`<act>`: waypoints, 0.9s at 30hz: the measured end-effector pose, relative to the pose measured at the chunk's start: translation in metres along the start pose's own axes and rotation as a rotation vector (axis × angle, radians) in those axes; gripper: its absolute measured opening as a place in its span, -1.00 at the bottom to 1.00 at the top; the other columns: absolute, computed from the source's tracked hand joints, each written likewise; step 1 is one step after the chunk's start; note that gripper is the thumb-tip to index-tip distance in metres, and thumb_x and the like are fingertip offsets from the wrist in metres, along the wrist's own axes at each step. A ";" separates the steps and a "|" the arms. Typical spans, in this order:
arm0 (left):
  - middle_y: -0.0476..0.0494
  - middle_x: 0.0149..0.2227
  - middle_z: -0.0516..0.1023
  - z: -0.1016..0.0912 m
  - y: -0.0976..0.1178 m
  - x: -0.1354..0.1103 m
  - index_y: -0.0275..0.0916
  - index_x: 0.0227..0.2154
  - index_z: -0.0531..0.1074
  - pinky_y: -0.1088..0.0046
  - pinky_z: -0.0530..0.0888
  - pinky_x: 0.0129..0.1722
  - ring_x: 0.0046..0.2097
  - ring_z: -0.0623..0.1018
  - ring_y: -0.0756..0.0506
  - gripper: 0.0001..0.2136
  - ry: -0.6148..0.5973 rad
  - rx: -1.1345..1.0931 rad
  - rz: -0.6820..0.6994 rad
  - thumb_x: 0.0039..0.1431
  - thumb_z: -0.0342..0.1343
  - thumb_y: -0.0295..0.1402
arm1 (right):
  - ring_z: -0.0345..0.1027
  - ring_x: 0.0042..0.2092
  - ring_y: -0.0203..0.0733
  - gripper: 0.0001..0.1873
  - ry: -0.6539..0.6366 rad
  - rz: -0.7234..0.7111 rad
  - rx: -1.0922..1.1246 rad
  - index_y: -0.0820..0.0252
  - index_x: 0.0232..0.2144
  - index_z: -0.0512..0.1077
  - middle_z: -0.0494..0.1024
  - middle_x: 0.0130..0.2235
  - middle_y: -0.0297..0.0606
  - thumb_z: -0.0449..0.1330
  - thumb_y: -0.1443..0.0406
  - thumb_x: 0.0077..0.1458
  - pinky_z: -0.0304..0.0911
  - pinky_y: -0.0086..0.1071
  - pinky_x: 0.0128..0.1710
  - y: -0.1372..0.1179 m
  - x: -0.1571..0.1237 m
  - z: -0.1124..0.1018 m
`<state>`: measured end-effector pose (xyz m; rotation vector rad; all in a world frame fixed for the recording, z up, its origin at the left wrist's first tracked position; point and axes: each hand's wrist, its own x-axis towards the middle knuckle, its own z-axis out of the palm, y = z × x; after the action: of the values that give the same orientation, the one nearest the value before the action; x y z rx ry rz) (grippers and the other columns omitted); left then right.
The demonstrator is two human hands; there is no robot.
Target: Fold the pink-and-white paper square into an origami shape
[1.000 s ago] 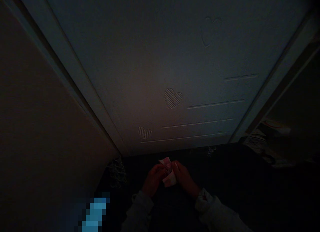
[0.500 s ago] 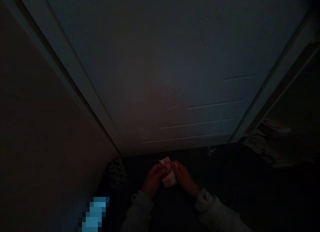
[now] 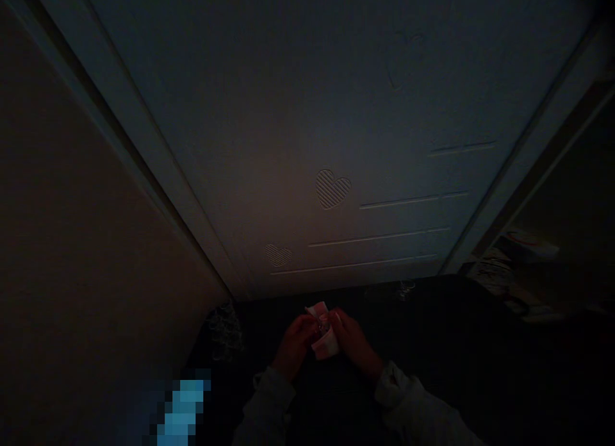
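Between my two hands is a small pink and white piece (image 3: 325,348), a bent card or folded paper by its look; its exact kind is too dark to make out. My right hand (image 3: 356,345) grips its right edge with closed fingers, the thumb on top. From the left, my left hand (image 3: 294,345) has its fingers drawn together at the middle of the piece. Some small shiny bits show there between the fingertips, too dim to name. Both hands are over a dark tabletop (image 3: 336,407), and pale sleeves cover the wrists.
Beyond the table rises a pale panel (image 3: 269,145) with carved hearts and grooves. Clear, crinkled plastic (image 3: 225,330) lies at the table's left corner, and a small clear object (image 3: 406,290) at its back edge. A blurred bright blue patch (image 3: 180,414) is lower left. Various items (image 3: 523,247) lie right.
The panel and wall look slightly brighter. Both hands and the pink and white piece stay nearly in place, with only a slight shift of the fingers.
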<state>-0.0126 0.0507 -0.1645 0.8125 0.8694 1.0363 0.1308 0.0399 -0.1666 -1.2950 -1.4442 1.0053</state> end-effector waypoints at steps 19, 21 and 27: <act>-0.10 -0.43 0.47 0.000 0.000 0.000 -0.29 -0.43 0.41 0.47 0.29 -0.36 -0.39 0.43 -0.01 -0.80 0.004 -0.011 0.005 -0.19 0.18 -0.35 | 0.22 -0.43 -0.30 -0.56 -0.001 -0.009 0.013 0.25 -0.41 0.34 0.40 -0.46 -0.32 -0.17 0.05 0.07 0.10 -0.47 -0.46 -0.001 0.000 0.000; -0.09 -0.44 0.47 0.000 0.000 0.001 -0.29 -0.43 0.41 0.47 0.29 -0.37 -0.40 0.42 0.00 -0.81 0.003 -0.016 -0.001 -0.19 0.18 -0.36 | 0.22 -0.43 -0.30 -0.55 0.009 -0.010 0.011 0.25 -0.40 0.34 0.40 -0.47 -0.32 -0.17 0.05 0.07 0.10 -0.46 -0.45 0.000 0.000 0.001; -0.07 -0.47 0.46 -0.001 -0.001 0.001 -0.29 -0.44 0.40 0.47 0.29 -0.38 -0.41 0.43 -0.01 -0.81 0.007 -0.030 -0.007 -0.20 0.19 -0.35 | 0.22 -0.44 -0.30 -0.55 -0.009 0.006 0.019 0.25 -0.41 0.34 0.39 -0.46 -0.31 -0.18 0.05 0.07 0.10 -0.46 -0.47 -0.002 0.000 0.000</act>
<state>-0.0129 0.0518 -0.1658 0.7802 0.8604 1.0439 0.1301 0.0398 -0.1651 -1.2834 -1.4353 1.0274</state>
